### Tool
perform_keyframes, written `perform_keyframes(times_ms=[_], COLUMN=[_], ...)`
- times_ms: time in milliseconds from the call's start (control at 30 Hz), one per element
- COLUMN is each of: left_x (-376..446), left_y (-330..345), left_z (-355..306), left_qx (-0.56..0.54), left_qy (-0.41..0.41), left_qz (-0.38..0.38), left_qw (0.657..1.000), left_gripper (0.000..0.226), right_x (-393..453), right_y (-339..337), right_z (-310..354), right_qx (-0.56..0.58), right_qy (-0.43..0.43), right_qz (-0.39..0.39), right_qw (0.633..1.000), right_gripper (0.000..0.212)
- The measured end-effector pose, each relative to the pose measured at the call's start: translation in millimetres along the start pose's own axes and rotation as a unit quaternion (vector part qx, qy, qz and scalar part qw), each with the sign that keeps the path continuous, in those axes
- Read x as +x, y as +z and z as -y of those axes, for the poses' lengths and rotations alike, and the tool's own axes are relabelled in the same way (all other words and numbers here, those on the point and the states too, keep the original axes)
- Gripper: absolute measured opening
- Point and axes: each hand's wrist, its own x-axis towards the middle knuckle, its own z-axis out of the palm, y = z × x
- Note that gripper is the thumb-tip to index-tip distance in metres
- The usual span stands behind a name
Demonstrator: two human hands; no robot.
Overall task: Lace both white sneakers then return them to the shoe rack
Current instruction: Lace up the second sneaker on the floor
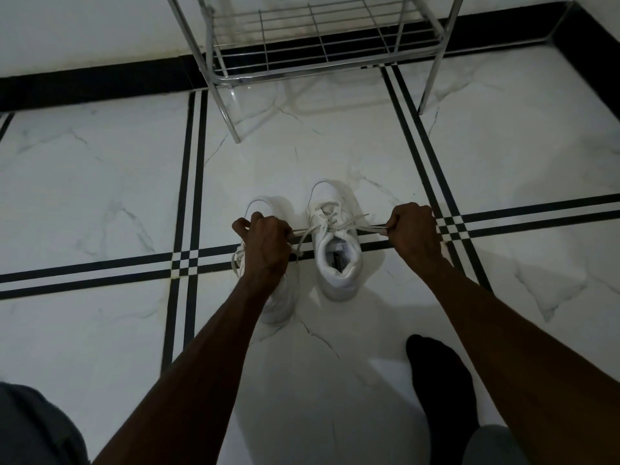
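Two white sneakers stand side by side on the marble floor, toes pointing away from me. The right sneaker [337,243] is in full view, its lace [349,223] crossed over the tongue and stretched out to both sides. My left hand [265,245] grips one lace end, and my right hand [414,231] grips the other, both pulled taut. The left sneaker [265,206] is mostly hidden under my left hand and forearm; only its toe and part of its heel show.
A metal wire shoe rack [312,45] stands against the wall straight ahead, its lower shelf bare. My foot in a black sock [439,387] rests on the floor at the lower right. White tiles with black stripes surround the shoes.
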Motion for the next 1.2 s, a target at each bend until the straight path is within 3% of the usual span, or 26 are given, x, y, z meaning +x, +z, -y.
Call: perform_keyframes(times_ms=[133,233,300,400,500,667,867,1000,1100,1200], left_x=[1.4,3.2,6.2,11.3,13.8,7.3,-1.7,-2.2,-3.0,-2.5], left_y=[-6.1,-9.9,-7.9,-0.7,2.4,-0.2,8.2,2.0,-4.8,-2.7], left_z=[-4.2,-9.6,-17.2,-26.9,-29.8,-37.1,-28.2,-24.3,-24.9,-22.5], left_qx=[-0.027,-0.059,-0.074,-0.093,-0.086,-0.036,0.142,0.142,0.12,0.109], left_qy=[0.007,0.056,0.078,0.076,0.03,0.018,0.128,0.163,0.156,0.142], left_qz=[0.006,0.046,0.091,0.122,0.091,0.086,0.011,0.025,0.05,0.043], left_qw=[1.0,0.996,0.99,0.985,0.992,0.995,0.981,0.976,0.979,0.983], left_gripper=[0.023,0.049,0.066,0.067,0.044,0.021,0.015,0.012,0.031,0.03], right_x=[3.5,4.2,7.2,8.4,3.8,-5.1,-9.1,-12.6,-13.5,-15.5], right_y=[-8.6,-9.0,1.9,8.5,9.5,12.6,1.4,4.1,9.9,13.9], right_z=[5.3,15.0,22.3,31.2,29.3,33.4,43.6,42.9,37.5,35.2], right_qx=[0.048,0.089,0.088,0.104,0.031,0.026,-0.105,-0.108,-0.091,-0.097], right_qy=[-0.011,-0.088,-0.16,-0.15,-0.154,-0.13,-0.151,-0.148,-0.119,-0.132], right_qz=[0.042,0.103,0.135,0.16,0.112,0.1,0.058,0.062,0.061,0.059], right_qw=[0.998,0.987,0.974,0.97,0.981,0.986,0.981,0.981,0.987,0.985], right_gripper=[0.023,0.067,0.077,0.051,0.03,0.03,0.028,0.024,0.023,0.025])
